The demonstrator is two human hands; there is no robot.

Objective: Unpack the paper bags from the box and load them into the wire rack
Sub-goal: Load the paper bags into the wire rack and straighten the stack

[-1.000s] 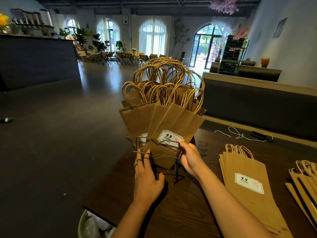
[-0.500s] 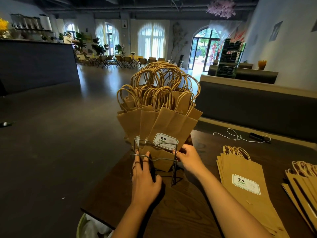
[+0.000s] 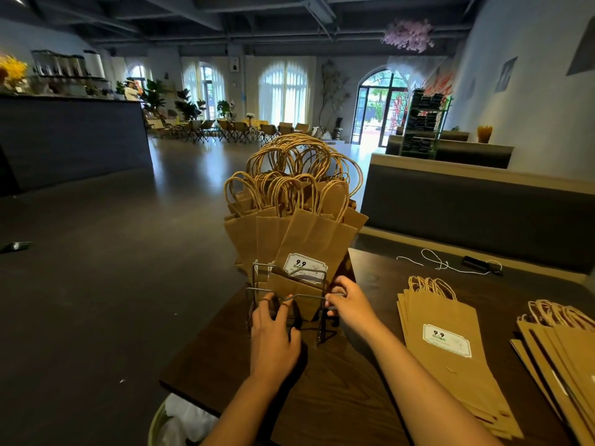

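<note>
At the near corner of a dark wooden table [image 3: 354, 391], a wire rack [image 3: 289, 299] stands packed with upright brown kraft paper bags [image 3: 309, 239], their twisted-paper handles fanning out above the frame. A white label printed "9.9" [image 3: 305, 268] shows on the frontmost bag, just behind the rack's upper front wire. The person's left hand [image 3: 273, 336] rests against the front of the rack, its fingers extended upward with two fingertips hooked over the lower front wire. The right hand [image 3: 349, 300] is at the rack's right front edge, fingers curled and pinching the wire there, close beside the bags' lower corner.

To the right on the table, apart from the rack, a flat stack of the same bags [image 3: 450, 355] lies with handles pointing away from the person and a label facing up. A second stack [image 3: 566, 352] lies at the frame's right edge. Farther back on the tabletop sit a loose white string [image 3: 431, 259] and a small dark object [image 3: 476, 263], too small to identify. A bin lined with white plastic [image 3: 180, 420] sits below the table's near edge.
</note>
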